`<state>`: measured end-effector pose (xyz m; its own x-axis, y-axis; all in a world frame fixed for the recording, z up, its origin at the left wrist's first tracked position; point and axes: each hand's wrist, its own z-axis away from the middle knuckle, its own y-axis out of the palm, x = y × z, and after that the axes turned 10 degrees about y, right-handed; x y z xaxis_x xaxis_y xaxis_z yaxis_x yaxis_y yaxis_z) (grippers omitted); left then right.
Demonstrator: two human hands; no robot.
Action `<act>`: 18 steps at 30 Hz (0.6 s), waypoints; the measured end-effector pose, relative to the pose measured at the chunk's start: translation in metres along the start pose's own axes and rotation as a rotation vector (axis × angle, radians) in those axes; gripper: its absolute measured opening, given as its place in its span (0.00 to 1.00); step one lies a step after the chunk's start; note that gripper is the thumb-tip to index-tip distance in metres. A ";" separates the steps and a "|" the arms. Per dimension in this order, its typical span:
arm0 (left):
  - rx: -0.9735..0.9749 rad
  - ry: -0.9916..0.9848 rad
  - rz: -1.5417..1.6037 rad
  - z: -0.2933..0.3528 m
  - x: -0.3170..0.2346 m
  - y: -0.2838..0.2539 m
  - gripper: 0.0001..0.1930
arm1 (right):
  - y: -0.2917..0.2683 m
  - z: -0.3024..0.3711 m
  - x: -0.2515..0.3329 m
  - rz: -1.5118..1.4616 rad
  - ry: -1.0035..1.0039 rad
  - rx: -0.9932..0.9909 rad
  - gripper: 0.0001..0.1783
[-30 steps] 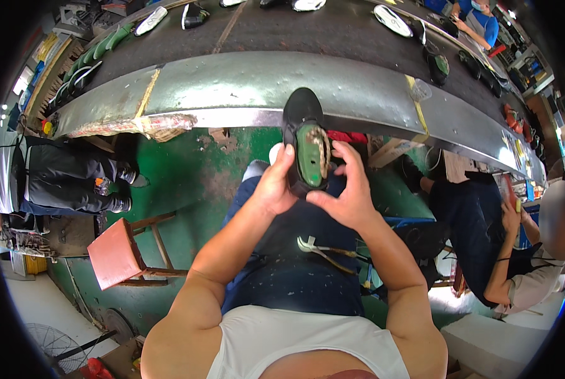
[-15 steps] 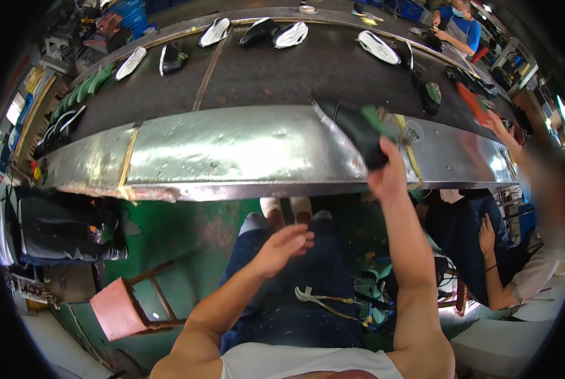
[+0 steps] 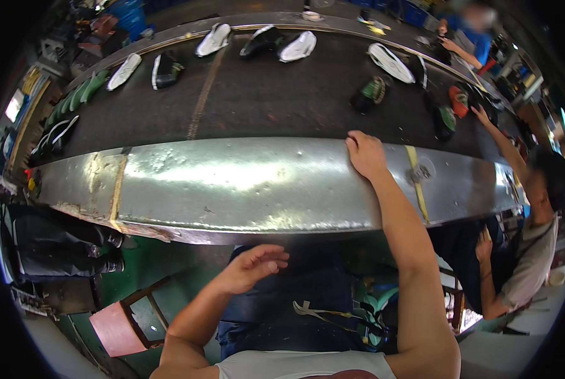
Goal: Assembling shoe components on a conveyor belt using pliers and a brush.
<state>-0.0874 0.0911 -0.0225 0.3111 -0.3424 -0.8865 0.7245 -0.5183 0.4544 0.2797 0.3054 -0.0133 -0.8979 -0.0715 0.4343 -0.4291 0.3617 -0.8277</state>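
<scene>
My right hand (image 3: 367,155) is over the inner edge of the metal ledge (image 3: 251,183), its fingers curled in with no shoe in them. Just beyond it, on the dark conveyor belt (image 3: 276,101), lies a black and green shoe (image 3: 369,95). Above my lap hovers my left hand (image 3: 255,268), holding nothing, its fingers loosely bent and apart. Pincers (image 3: 320,311) with pale yellowish handles rest on my dark apron (image 3: 276,331).
White-soled shoes (image 3: 391,63) and dark shoes stand along the belt's far side. Green pieces (image 3: 80,91) line the left. A co-worker (image 3: 538,215) at right reaches to a red shoe (image 3: 459,101); another person (image 3: 465,44) works across. A pink-seated stool (image 3: 116,325) stands lower left.
My right hand has let go of the black and green shoe, which now lies farther out on the belt. My left hand has shifted left and down. The co-worker's red shoe is on the belt.
</scene>
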 end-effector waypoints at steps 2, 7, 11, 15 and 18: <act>0.015 0.114 -0.064 -0.021 -0.045 -0.019 0.21 | -0.001 -0.002 0.002 0.056 -0.023 0.003 0.14; -0.323 0.314 -0.341 -0.125 -0.141 -0.098 0.22 | -0.003 0.001 0.011 0.067 -0.013 0.036 0.12; -0.725 0.375 -0.668 -0.266 -0.178 -0.196 0.20 | -0.018 0.003 0.003 0.034 0.038 0.063 0.12; -1.067 0.301 -1.303 -0.370 -0.203 -0.342 0.33 | -0.014 -0.002 0.010 -0.016 0.058 0.079 0.12; -1.375 0.158 -1.461 -0.404 -0.244 -0.495 0.51 | -0.001 -0.013 0.018 -0.048 0.039 0.150 0.12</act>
<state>-0.2737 0.7475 -0.0663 -0.8485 -0.2011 -0.4895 0.3069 0.5666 -0.7647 0.2650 0.3157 -0.0001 -0.8730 -0.0482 0.4853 -0.4836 0.2153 -0.8484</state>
